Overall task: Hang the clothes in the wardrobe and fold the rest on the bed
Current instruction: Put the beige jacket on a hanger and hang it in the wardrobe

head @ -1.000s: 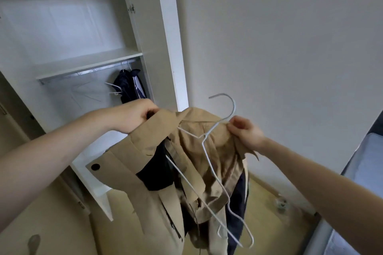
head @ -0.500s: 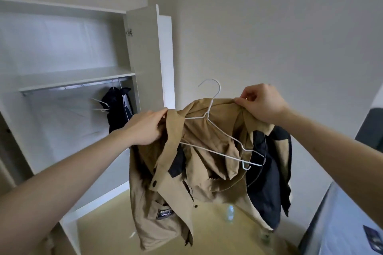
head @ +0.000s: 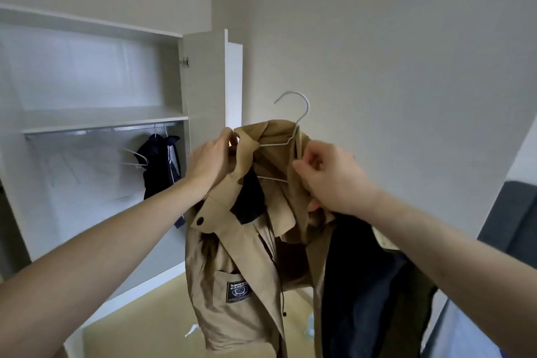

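Left hand (head: 213,164) is seen gripping the tan jacket (head: 241,256) at its collar, while the right hand (head: 328,180) pinches the opposite shoulder, evidently to seat the garment on the white wire hanger (head: 292,125). It is held aloft before the open wardrobe (head: 96,119), whose rail (head: 98,131) already carries a dark garment (head: 162,166)

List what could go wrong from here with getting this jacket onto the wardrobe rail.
1. The hanger sits only partly inside the jacket; its wire shows at the open collar, so the jacket may slide off one side once let go.
2. The left hand and right hand both grip fabric, not the hook, so the hanger could tip while being carried.
3. The rail already holds a dark garment and an empty hanger that the hook could snag.
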Available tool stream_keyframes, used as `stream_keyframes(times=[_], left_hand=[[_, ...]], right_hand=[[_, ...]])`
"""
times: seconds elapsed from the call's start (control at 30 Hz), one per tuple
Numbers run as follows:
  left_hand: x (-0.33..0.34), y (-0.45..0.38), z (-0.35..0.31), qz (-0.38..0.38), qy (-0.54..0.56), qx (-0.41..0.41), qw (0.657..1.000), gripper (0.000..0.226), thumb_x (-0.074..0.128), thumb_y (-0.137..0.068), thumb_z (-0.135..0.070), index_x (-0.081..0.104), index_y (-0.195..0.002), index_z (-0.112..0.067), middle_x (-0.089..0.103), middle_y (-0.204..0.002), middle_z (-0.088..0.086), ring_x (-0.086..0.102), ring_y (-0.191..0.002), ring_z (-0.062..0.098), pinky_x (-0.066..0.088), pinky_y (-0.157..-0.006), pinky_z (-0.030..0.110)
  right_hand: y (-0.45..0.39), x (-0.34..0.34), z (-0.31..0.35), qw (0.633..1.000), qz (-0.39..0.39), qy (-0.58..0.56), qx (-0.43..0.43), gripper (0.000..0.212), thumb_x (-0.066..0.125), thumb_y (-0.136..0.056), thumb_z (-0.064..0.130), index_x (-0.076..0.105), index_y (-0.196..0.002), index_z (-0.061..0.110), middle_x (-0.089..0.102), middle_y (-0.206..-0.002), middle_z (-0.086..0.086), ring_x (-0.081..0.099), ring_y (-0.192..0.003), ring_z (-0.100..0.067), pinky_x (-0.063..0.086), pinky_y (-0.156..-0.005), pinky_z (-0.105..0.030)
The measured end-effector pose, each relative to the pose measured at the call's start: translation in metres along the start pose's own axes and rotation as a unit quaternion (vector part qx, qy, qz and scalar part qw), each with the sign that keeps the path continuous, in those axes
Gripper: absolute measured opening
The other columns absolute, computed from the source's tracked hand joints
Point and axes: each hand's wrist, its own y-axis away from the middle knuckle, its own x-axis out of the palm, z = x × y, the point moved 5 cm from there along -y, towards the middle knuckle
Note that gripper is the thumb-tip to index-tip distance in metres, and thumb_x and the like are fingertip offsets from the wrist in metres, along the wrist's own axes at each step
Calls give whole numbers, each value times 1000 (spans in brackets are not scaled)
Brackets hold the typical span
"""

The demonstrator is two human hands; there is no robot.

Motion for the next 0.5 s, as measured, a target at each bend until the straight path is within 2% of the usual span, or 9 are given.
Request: stream_keyframes(times=[0.07, 0.13, 0.17, 0.2, 0.27, 0.33, 0.4, 0.47, 0.5], left_hand=[[-7, -2, 3, -17, 25, -4, 1000, 26, 54, -96, -5, 54, -122, -9, 70, -92, 22, 65, -82, 43, 32, -62, 36], [-16, -4, 8, -35, 43, 6, 998, 28, 57, -99, -9, 54, -126, -7, 73, -103, 23, 67, -88, 45, 37, -65, 37], [-22, -5, 11, -46, 53, 14, 997, 28, 58, -100, -8, 54, -128, -4, 74, -105, 23, 68, -89, 45, 39, -66, 37], [-28, -5, 14, -59, 62, 22, 996, 29, 58, -100, -7, 55, -128, 1, 74, -106, 24, 69, -89, 45, 42, -65, 38], [-40, -5, 16, -85, 69, 34, 993, 32, 57, -101, -7, 54, -129, 9, 73, -106, 27, 70, -88, 47, 51, -66, 46], [-50, -6, 14, -104, 73, 45, 991, 41, 54, -99, -16, 54, -129, 11, 72, -103, 28, 70, -86, 47, 55, -69, 53], [-55, -9, 12, -107, 72, 55, 990, 37, 59, -99, -15, 55, -129, 5, 74, -101, 23, 71, -85, 43, 52, -68, 47], [-56, -11, 14, -90, 54, 61, 993, 31, 62, -99, -8, 56, -128, 0, 74, -98, 21, 71, -83, 42, 45, -64, 40], [-54, -13, 15, -74, 37, 61, 995, 30, 60, -100, -7, 56, -129, -2, 73, -97, 24, 70, -83, 44, 42, -63, 39]], right_hand=[[6, -3, -2, 999, -17, 16, -31, 15, 68, -97, 29, 60, -86, 23, 69, -74, 2, 71, -65, -16, 52, -58, -28], [9, -29, -12, 993, -66, 58, -78, 13, 77, -89, 35, 66, -94, 33, 70, -85, 14, 67, -77, -5, 50, -69, -19], [10, -45, -19, 986, -105, 85, -102, 23, 80, -85, 40, 66, -102, 36, 69, -95, 17, 65, -86, -3, 51, -75, -18], [10, -58, -29, 976, -141, 122, -109, 40, 80, -80, 46, 62, -115, 37, 65, -110, 17, 61, -100, -7, 52, -86, -25], [5, -71, -58, 968, -168, 182, -44, 84, 81, -71, 56, 42, -143, 34, 46, -139, 6, 44, -126, -24, 45, -106, -43], [-2, -68, -88, 974, -154, 158, 41, 105, 87, -69, 55, 28, -153, 32, 41, -149, -2, 41, -134, -30, 42, -109, -48], [-7, -66, -110, 981, -165, 49, 88, 85, 88, -76, 46, 44, -146, 25, 60, -136, -5, 56, -125, -29, 50, -95, -38], [-10, -70, -125, 974, -201, -37, 101, 42, 83, -84, 36, 66, -119, 21, 72, -104, 2, 68, -107, -27, 49, -72, -22], [-10, -75, -129, 972, -211, -49, 92, 25, 81, -86, 30, 70, -107, 21, 72, -93, 7, 70, -100, -25, 46, -66, -15]])
